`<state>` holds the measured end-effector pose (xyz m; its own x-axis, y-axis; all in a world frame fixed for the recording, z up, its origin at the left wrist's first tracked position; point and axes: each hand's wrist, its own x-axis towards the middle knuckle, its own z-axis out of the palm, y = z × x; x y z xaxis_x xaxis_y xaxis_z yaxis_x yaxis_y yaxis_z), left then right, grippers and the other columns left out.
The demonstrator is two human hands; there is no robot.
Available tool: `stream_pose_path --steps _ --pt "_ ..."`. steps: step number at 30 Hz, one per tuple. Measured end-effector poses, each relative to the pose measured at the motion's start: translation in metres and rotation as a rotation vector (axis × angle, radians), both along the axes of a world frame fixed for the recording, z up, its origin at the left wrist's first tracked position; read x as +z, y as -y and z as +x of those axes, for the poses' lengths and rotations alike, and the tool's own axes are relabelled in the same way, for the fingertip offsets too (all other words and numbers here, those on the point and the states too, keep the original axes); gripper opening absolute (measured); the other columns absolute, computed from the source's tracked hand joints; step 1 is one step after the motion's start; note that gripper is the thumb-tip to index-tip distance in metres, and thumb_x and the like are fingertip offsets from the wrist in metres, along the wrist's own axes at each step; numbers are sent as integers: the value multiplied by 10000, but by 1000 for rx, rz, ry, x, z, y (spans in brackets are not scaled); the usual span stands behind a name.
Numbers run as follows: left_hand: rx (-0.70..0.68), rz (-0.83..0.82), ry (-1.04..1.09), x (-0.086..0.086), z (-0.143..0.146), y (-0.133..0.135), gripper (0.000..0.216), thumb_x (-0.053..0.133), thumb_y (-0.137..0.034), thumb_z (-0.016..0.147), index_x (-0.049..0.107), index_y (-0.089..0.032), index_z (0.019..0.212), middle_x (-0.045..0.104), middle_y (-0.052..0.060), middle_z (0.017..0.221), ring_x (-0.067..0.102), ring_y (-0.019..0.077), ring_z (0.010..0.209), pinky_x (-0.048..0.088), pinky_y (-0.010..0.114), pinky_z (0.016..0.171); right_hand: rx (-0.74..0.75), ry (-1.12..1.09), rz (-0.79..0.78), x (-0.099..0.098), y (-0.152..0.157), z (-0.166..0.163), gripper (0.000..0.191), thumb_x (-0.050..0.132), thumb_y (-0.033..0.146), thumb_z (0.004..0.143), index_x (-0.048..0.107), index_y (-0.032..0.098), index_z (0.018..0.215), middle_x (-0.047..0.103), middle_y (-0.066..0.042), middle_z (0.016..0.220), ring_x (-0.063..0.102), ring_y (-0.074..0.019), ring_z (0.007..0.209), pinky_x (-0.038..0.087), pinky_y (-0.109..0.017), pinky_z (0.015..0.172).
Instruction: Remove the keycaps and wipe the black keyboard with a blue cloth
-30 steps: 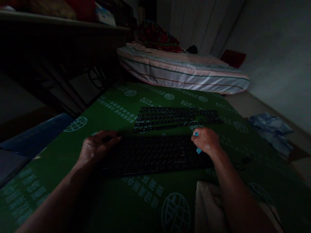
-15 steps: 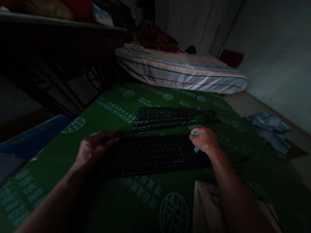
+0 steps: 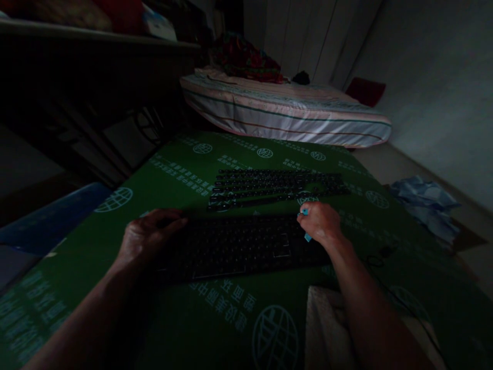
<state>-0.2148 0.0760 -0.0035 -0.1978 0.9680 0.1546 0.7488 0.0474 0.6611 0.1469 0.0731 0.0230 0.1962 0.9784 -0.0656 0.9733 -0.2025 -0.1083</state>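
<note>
A black keyboard (image 3: 239, 246) lies in front of me on a green printed sheet (image 3: 231, 154). My left hand (image 3: 148, 236) rests on the keyboard's left end, fingers curled over its edge. My right hand (image 3: 321, 223) is closed in a fist over the keyboard's upper right corner, gripping a small light-blue tool (image 3: 306, 224) whose ends stick out above and below the fist. Just behind the keyboard, rows of loose black keycaps (image 3: 275, 186) are laid out on the sheet.
A striped mattress (image 3: 285, 110) with a red bundle on it lies beyond the sheet. Crumpled blue cloth (image 3: 423, 198) sits on the floor at the right. A dark shelf unit (image 3: 92, 77) stands at the left. A pale cloth (image 3: 327, 329) lies near my right forearm.
My right hand with the blue tool has edged slightly left along the keyboard's top right corner. My left hand has stayed put.
</note>
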Motion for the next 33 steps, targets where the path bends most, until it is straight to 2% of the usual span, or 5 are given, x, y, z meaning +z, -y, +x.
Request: stream_pose_path --steps 7,17,24,33 --pt "9 -26 -4 1 0 -2 353 618 -537 627 707 -240 795 723 28 1064 664 256 971 495 325 921 13 24 -19 1 0 -1 248 529 290 767 732 261 907 738 -61 891 679 -227 869 447 -272 665" --pt "7 -11 2 1 0 -1 322 628 -518 639 715 -252 798 720 18 1070 658 260 1002 486 341 946 12 -12 -8 -2 -1 2 228 533 309 768 731 253 866 735 -51 834 678 -215 823 431 -265 630" --pt "16 -3 -3 0 -1 -1 320 627 -520 652 708 -250 804 720 13 1070 670 252 957 507 327 908 6 -26 -12 1 -1 1 222 543 303 759 734 251 860 739 -52 839 679 -206 818 426 -254 625" --pt "26 -29 16 1 1 -2 363 618 -539 622 698 -238 807 715 35 1083 652 267 1017 484 341 928 9 -14 -13 2 0 0 238 527 297 764 733 263 879 740 -44 867 674 -203 833 416 -257 629"
